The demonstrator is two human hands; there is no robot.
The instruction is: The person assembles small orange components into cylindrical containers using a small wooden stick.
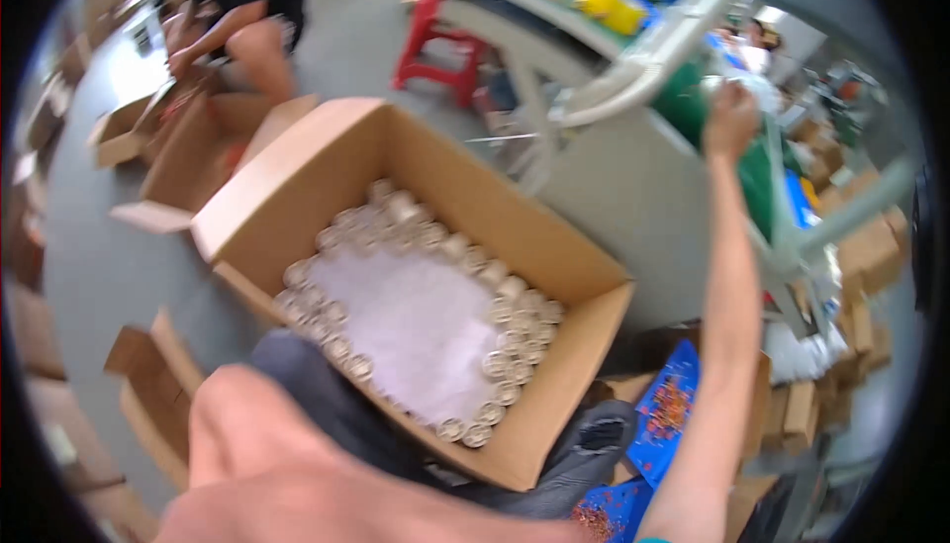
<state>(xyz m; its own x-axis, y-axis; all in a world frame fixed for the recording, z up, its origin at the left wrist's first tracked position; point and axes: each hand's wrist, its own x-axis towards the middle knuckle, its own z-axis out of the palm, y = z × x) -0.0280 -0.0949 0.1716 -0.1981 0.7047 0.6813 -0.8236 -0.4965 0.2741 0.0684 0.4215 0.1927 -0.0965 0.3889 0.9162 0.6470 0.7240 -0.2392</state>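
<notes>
My right arm stretches far up to the worktable on the right. There my right hand (731, 126) has its fingers curled closed beside something white and see-through (762, 93); what they hold is hidden. At the lower left, my left hand (233, 409) is a large smear near the camera, and its fingers cannot be made out. In front of me sits an open cardboard box (574, 385). Several small pale round jar-like pieces (520, 345) stand packed along its inner walls, around a white sheet (406, 325) on the bottom.
Two blue trays (661, 414) of small reddish bits lie by my right arm. Smaller open cartons (213, 147) stand at the left. A red stool (435, 48) is beyond the box, near the pale table frame (633, 78). Another person (233, 19) crouches at the upper left.
</notes>
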